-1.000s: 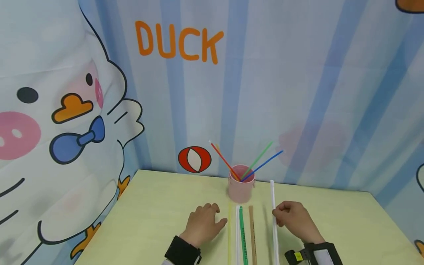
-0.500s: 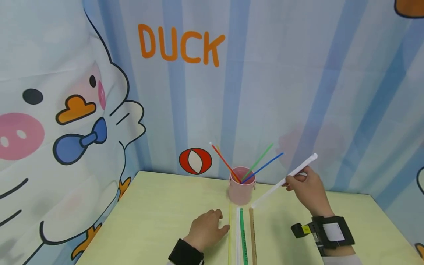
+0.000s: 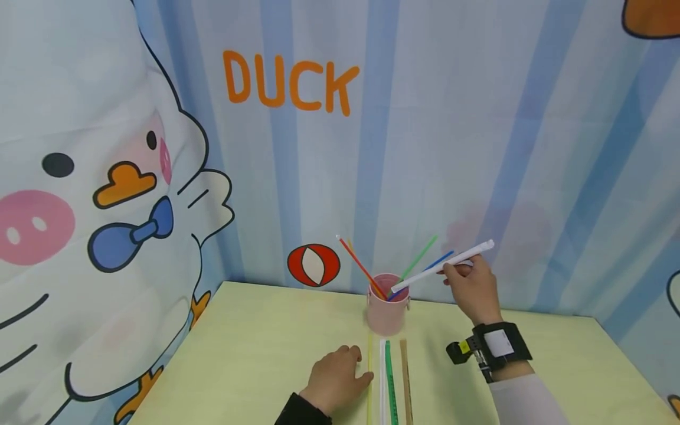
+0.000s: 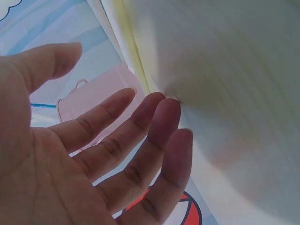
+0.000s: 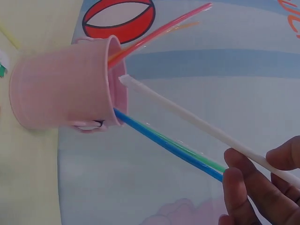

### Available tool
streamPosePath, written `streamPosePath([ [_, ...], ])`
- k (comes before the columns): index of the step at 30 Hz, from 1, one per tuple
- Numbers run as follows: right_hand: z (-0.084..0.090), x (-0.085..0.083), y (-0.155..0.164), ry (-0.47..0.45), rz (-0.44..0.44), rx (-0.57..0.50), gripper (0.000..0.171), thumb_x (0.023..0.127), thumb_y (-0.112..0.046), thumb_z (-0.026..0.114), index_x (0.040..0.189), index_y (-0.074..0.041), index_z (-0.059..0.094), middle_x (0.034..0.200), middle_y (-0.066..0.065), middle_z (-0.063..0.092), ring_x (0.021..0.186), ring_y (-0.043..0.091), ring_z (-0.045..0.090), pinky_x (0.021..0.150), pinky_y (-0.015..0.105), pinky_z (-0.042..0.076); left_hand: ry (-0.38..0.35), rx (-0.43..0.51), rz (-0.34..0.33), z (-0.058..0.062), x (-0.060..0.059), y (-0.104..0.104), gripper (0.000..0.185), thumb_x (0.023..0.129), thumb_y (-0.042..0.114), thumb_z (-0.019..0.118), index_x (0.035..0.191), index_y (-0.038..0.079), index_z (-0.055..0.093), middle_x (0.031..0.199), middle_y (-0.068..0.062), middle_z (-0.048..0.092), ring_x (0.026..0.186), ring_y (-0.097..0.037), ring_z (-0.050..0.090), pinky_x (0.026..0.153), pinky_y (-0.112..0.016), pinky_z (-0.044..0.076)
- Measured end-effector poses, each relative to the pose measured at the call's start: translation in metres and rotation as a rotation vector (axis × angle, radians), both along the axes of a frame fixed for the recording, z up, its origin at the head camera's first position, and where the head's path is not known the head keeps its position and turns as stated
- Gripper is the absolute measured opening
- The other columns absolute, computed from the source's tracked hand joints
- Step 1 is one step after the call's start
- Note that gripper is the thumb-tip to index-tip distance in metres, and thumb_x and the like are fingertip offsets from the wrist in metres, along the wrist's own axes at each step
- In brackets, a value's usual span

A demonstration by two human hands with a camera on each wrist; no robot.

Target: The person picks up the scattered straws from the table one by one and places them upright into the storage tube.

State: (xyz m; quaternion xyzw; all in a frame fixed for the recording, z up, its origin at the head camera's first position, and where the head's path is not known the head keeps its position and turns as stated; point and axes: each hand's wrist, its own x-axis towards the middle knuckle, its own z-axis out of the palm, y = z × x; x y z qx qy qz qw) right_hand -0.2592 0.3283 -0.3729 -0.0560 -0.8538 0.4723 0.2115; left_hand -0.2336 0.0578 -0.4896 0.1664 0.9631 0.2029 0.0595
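My right hand (image 3: 474, 289) pinches a white paper-wrapped straw (image 3: 443, 265) near its upper end. The straw slants down to the left, and in the right wrist view its far tip (image 5: 129, 82) is at the mouth of a pink bucket (image 5: 61, 86). Inside the bucket lean a red straw (image 3: 361, 265), an orange one behind it, a green straw (image 3: 422, 254) and a blue straw (image 3: 438, 260). My left hand (image 3: 337, 378) rests on the table, fingers loosely bent and holding nothing, its thumb beside a yellow straw (image 3: 370, 407).
Right of the yellow straw lie a white straw (image 3: 382, 383), a green-wrapped straw (image 3: 391, 383) and a brown-wrapped straw (image 3: 406, 383), roughly parallel on the pale yellow table (image 3: 255, 330). A printed duck curtain (image 3: 425, 118) hangs behind the table.
My right hand has lifted the white straw off the table, tilted it and carried it to the bucket's mouth. The left hand has stayed nearly still beside the yellow straw.
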Motion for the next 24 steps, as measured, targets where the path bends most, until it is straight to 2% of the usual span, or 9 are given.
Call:
streamPosePath([
  [3,-0.010,-0.007,-0.006,-0.001,0.010,0.024,0.033,0.105,-0.022,0.056,0.128,0.002,0.056,0.108,0.023,0.077,0.090,0.033,0.075,0.062,0.031,0.045,-0.003,-0.006,0.003,0.000,0.000,0.000,0.039,0.092,0.044,0.075,0.109,0.009,0.068,0.083,0.001,0.058,0.070,-0.016,0.053,0.064,-0.037,0.050],
  [8,-0.027,-0.018,-0.012,-0.001,0.017,0.073,0.029,0.105,-0.021,0.054,0.121,0.002,0.057,0.104,0.021,0.078,0.084,0.030,0.076,0.064,0.031,0.049,-0.004,-0.017,0.004,0.002,0.000,0.000,0.040,0.091,0.043,0.077,0.110,0.009,0.068,0.088,-0.001,0.061,0.073,-0.018,0.056,0.067,-0.039,0.052],
  [13,-0.044,-0.023,-0.019,-0.049,0.018,0.111,0.026,0.105,-0.024,0.054,0.117,-0.001,0.059,0.105,0.020,0.078,0.087,0.032,0.075,0.064,0.032,0.050,0.000,-0.039,-0.008,0.000,0.002,0.001,0.041,0.090,0.043,0.078,0.111,0.010,0.067,0.091,-0.002,0.060,0.076,-0.019,0.057,0.067,-0.039,0.053],
  [24,-0.064,-0.031,-0.027,-0.112,0.013,0.141,0.035,0.103,-0.028,0.060,0.119,0.002,0.067,0.110,0.024,0.074,0.094,0.040,0.071,0.077,0.051,0.054,0.009,-0.067,-0.007,0.000,0.004,0.003,0.042,0.088,0.043,0.080,0.110,0.011,0.067,0.094,-0.003,0.058,0.079,-0.020,0.056,0.066,-0.039,0.053],
])
